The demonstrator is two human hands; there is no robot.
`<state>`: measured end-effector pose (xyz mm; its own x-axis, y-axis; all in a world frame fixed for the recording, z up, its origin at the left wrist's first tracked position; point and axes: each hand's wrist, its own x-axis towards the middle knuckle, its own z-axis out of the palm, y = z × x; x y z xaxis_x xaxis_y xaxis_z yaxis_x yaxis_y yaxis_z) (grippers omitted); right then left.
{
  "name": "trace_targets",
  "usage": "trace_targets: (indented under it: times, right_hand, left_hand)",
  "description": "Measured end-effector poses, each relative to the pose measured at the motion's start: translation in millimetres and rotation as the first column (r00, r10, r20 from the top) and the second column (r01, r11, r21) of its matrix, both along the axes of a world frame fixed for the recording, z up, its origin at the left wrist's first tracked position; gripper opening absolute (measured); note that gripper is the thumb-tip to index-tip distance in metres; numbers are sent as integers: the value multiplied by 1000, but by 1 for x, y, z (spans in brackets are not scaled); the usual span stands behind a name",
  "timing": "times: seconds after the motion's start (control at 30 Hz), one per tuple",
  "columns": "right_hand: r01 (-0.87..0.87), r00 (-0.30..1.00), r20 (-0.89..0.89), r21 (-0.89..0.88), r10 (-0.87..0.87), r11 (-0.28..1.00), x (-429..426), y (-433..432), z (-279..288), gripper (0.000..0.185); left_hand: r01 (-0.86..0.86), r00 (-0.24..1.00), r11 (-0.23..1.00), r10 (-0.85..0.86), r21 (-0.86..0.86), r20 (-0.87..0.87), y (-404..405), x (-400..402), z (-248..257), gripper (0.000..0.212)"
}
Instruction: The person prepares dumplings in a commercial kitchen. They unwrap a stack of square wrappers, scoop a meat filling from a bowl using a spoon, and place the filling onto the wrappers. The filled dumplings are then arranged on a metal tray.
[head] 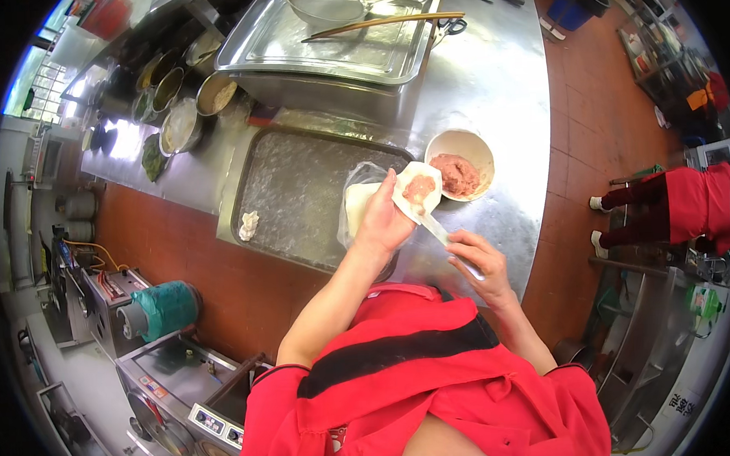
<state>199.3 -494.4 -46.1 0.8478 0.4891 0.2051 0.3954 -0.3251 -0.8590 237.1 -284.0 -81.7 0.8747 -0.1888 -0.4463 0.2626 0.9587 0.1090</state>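
Observation:
On the palm side of my left hand rests a thin dough wrapper with a dab of pinkish minced meat on it. My right hand grips a flat, pale spatula-like tool, whose tip touches the meat and wrapper. Just beyond, a white bowl holds more minced meat. Under and left of my left hand, a stack of wrappers lies in a clear plastic bag. One folded dumpling sits at the near left corner of a dark, floured tray.
A large steel pan holds a strainer and chopsticks; scissors lie beside it. Several metal bowls with food, including one, stand at the left. A person in a red apron stands across the aisle at right.

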Motion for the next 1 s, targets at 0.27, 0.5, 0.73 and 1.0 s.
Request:
trace_targets:
  times: [0.27,0.5,0.73,1.0]
  right_hand:
    - [437,695,-716,495,68,751,35,-3,9,16]
    - [530,448,-828,551,338,645,30,24,-15,18]
    - [612,517,-845,478,139,630,10,-7,-26,19]
    - [-83,943,-299,213,146,974,39,46,31,14]
  left_hand:
    - [132,970,988,-112,-79,217,7,-24,39,69]
    - [-76,977,942,137,-327,166,-3,-48,15,75]
    - [-189,972,935,221,-299,78,21,-47,0,62]
    - [-64,985,998,66,-19,160,31,-41,-9,40]
